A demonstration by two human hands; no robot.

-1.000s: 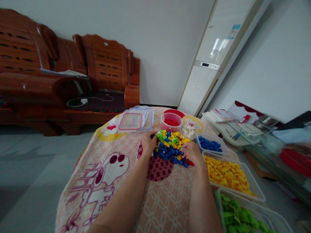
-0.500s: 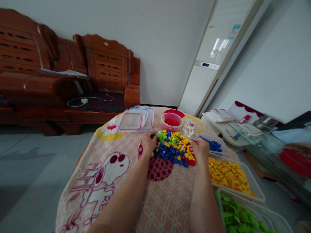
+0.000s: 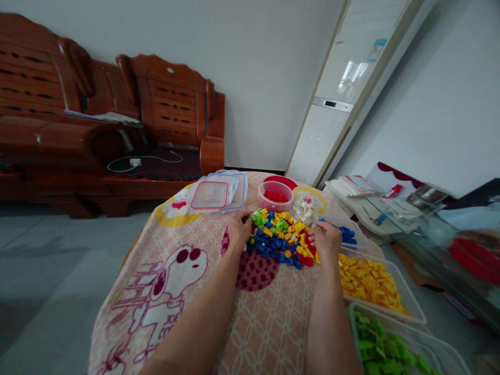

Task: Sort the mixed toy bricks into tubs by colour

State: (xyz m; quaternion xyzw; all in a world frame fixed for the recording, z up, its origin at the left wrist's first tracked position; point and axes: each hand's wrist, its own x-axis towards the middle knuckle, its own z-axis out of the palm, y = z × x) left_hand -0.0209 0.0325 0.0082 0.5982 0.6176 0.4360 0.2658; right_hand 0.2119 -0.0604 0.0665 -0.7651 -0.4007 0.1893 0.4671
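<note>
A pile of small mixed bricks (image 3: pixel 279 239), blue, yellow, green and red, lies on the patterned tablecloth (image 3: pixel 273 323). At its left edge is my left hand (image 3: pixel 239 230), its fingers closed around a small dark blue piece (image 3: pixel 245 219). My right hand (image 3: pixel 326 237) hovers at the pile's right edge, beside the box of blue bricks (image 3: pixel 363 240); its fingers are bent together, and what they hold, if anything, is too small to make out. Behind the pile stand a round tub (image 3: pixel 275 203) with red bricks and a small heap of white bricks (image 3: pixel 302 210).
Clear lids (image 3: pixel 211 195) lie stacked at the table's back left. Along the right side stand a box of yellow bricks (image 3: pixel 371 281) and a box of green bricks (image 3: pixel 386 344). A glass-topped table (image 3: pixel 437 250) is further right; a wooden sofa (image 3: pixel 167 114) stands behind left.
My right hand has shifted slightly right, away from the pile and toward the blue bricks' box. A yellow brick near its wrist now shows. My left hand has barely moved.
</note>
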